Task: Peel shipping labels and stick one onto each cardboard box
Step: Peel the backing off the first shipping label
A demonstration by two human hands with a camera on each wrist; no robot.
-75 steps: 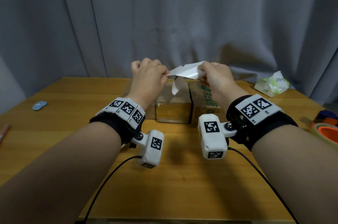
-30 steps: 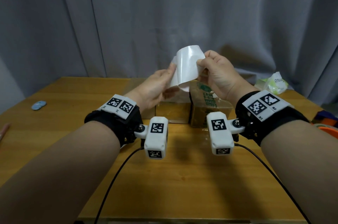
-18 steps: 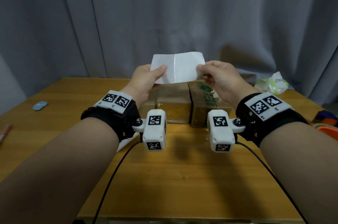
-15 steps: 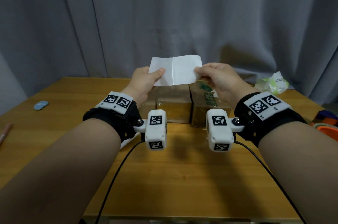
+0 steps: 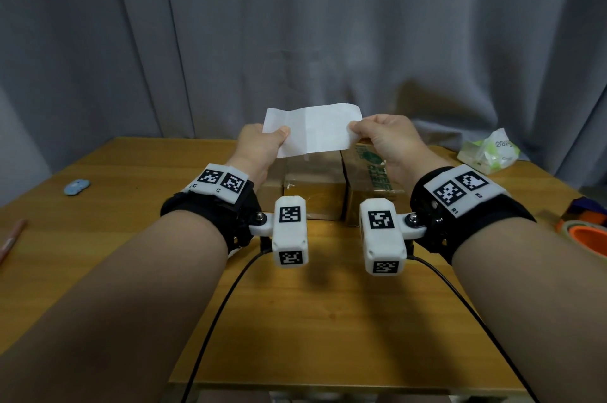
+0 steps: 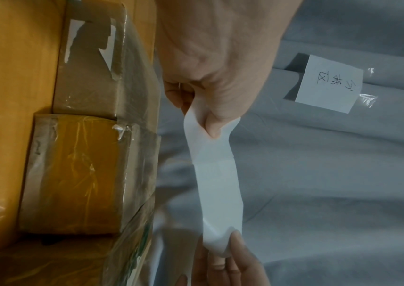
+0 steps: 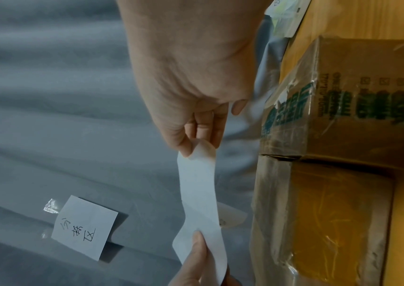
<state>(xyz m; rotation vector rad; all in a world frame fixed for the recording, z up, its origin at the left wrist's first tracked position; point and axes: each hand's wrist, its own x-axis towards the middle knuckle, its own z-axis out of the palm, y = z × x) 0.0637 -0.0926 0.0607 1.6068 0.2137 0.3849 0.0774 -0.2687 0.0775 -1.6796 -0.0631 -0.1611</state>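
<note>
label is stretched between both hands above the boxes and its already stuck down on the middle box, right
Not quite. The label is stretched between the left hand and right hand above the boxes, but it is not stuck down: the head view shows it held in the air, clear of the middle box.

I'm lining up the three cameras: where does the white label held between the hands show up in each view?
Head: the label is at centre, stretched flat between both hands, above the boxes.
Left wrist: centre, running downward from the left hand.
Right wrist: lower centre, running downward from the right hand.
Shared landmark: the box with green print.
</note>
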